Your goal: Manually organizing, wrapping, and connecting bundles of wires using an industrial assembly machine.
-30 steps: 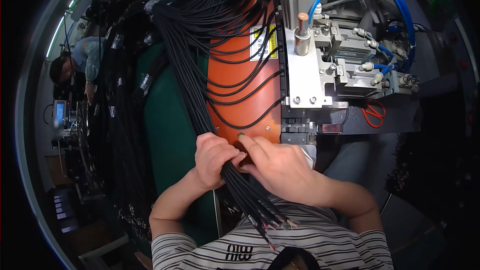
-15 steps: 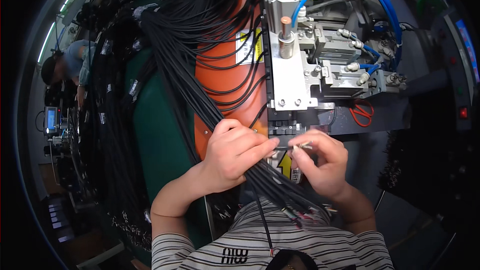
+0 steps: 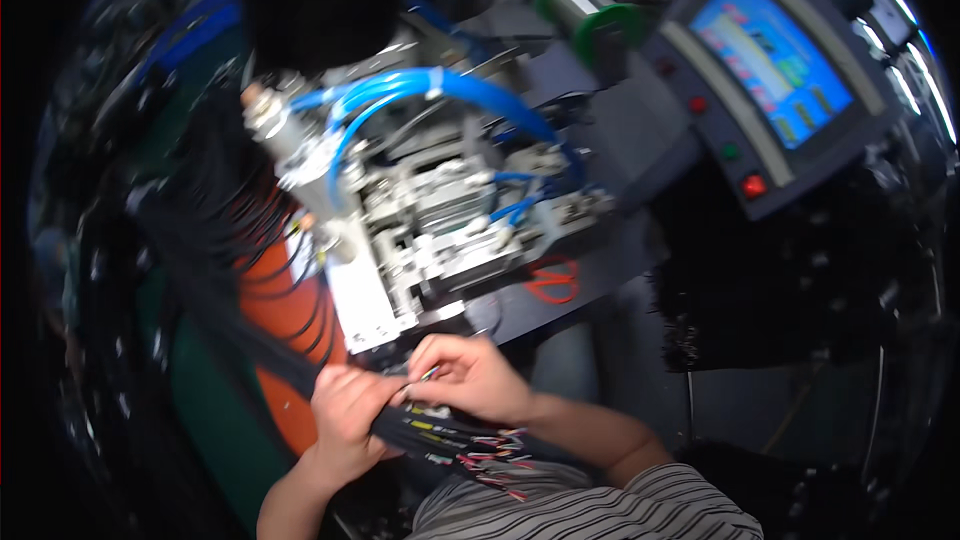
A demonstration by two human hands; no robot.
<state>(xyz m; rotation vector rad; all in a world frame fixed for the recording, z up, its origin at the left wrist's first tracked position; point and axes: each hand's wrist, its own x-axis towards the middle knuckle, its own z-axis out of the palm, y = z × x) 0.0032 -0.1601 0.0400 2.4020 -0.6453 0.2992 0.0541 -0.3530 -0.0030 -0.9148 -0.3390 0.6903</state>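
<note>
Fingertips of my right hand (image 3: 470, 378) are pinching one thin wire end (image 3: 428, 374) while my left hand (image 3: 345, 415) is closing around the black cable bundle (image 3: 300, 365), so I am guiding it slowly and straight toward the metal machine (image 3: 420, 230).

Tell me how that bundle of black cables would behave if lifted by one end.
The bundle of black cables would probably flop: it already sags across the left hand. Its loose ends fan apart below the right hand, so strands would likely splay. So many strands probably make it fairly heavy.
</note>
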